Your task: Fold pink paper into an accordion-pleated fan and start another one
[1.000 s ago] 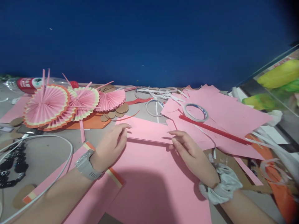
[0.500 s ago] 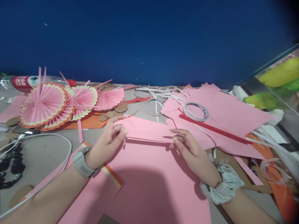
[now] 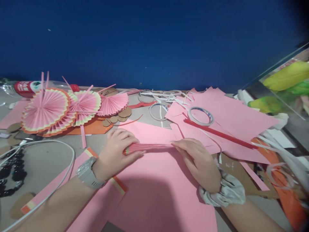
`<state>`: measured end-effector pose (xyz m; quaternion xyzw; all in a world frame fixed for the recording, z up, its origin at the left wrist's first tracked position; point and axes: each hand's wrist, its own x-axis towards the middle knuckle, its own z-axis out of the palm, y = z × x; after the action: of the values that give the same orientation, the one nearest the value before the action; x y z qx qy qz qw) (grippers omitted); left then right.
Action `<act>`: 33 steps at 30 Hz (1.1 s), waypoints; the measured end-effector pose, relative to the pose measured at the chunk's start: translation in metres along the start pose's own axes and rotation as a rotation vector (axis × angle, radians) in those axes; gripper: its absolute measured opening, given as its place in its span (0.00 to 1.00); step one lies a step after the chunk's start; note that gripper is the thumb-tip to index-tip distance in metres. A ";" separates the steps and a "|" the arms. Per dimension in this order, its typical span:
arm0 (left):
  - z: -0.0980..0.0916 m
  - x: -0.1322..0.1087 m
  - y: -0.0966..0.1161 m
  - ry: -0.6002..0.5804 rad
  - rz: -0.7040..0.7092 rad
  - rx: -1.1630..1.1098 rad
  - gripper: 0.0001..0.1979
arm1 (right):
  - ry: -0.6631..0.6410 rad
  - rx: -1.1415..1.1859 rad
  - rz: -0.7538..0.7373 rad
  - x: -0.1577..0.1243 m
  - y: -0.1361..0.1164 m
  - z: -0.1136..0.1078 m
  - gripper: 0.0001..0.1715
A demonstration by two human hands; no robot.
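A narrow stack of folded pink paper pleats (image 3: 154, 146) lies level between my hands, with orange and pale green edges showing at its left end. My left hand (image 3: 118, 149) is closed round that left end, thumb below and fingers above. At the right end, my right hand (image 3: 196, 156) pinches the pleats between thumb and fingers. Large pink sheets (image 3: 156, 174) lie flat beneath both hands. Under my left forearm rests another pink piece with orange and cream bands (image 3: 118, 184) at its ends.
Pleated pink paper fans (image 3: 45, 109) and a plastic bottle (image 3: 26, 87) lie at the back left. Tape rolls (image 3: 201, 116), a red strip (image 3: 219, 133) and more pink paper (image 3: 231, 112) are on the right. A white cable (image 3: 70, 148) and black beads (image 3: 14, 174) lie left.
The paper was tilted with a broad pink face showing; now it is gathered into a thin pleated stack. My left hand has turned over and wrapped round its end; my right fingers have closed in.
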<state>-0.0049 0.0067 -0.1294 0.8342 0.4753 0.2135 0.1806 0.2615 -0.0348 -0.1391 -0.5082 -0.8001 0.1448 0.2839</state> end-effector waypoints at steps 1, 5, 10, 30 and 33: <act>0.001 0.000 0.000 0.001 0.004 0.003 0.12 | -0.009 -0.032 -0.006 0.001 0.000 0.000 0.17; 0.004 -0.001 0.001 -0.043 0.060 -0.001 0.09 | -0.078 -0.127 -0.030 0.005 -0.008 0.001 0.10; 0.010 -0.004 0.009 -0.111 0.187 0.074 0.09 | -0.104 -0.206 -0.045 0.006 -0.027 0.007 0.06; 0.027 -0.012 0.031 -0.036 0.249 0.231 0.10 | -0.084 -0.197 -0.133 -0.001 -0.036 0.029 0.04; 0.027 -0.013 0.032 -0.036 0.260 0.235 0.09 | -0.055 -0.189 -0.110 -0.001 -0.038 0.032 0.04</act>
<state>0.0262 -0.0224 -0.1381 0.9078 0.3816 0.1630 0.0611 0.2149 -0.0509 -0.1450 -0.4837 -0.8444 0.0669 0.2202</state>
